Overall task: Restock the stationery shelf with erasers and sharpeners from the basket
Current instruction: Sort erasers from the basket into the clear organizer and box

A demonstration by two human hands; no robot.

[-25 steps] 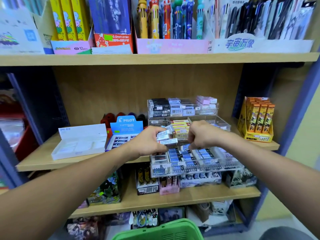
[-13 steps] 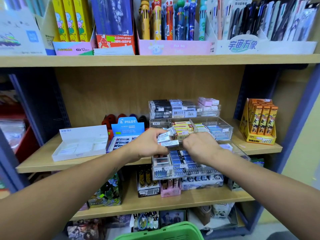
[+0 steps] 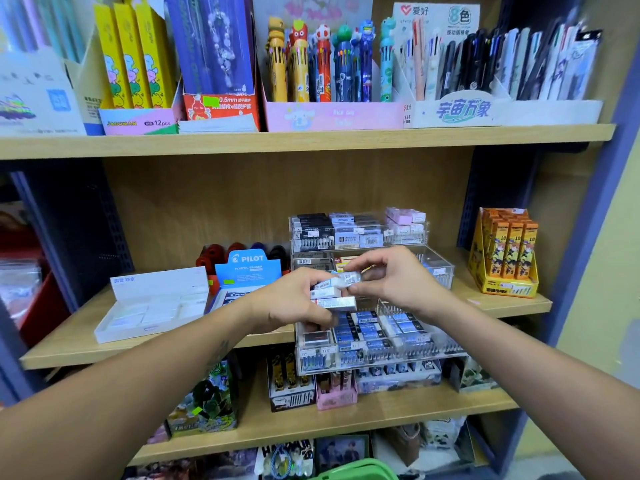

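My left hand (image 3: 289,299) grips a small stack of white wrapped erasers (image 3: 334,296) in front of the middle shelf. My right hand (image 3: 391,280) pinches the top eraser (image 3: 348,278) of that stack between thumb and fingers. Both hands hover just above the clear tiered acrylic display (image 3: 408,355), whose front rows hold several blue-sleeved erasers (image 3: 367,329). Its upper tiers hold black, white and pink erasers (image 3: 403,216). The green basket (image 3: 356,471) shows only its rim at the bottom edge.
A blue PILOT eraser box (image 3: 247,268) and a white open box (image 3: 152,306) sit left of the display. An orange lead-refill stand (image 3: 505,251) is at the right. Pen boxes fill the top shelf (image 3: 311,140). Card packs line the lower shelf (image 3: 346,424).
My right hand has lifted from the display's front rows up to the stack and now pinches its top eraser. My left hand still holds the stack in about the same place.
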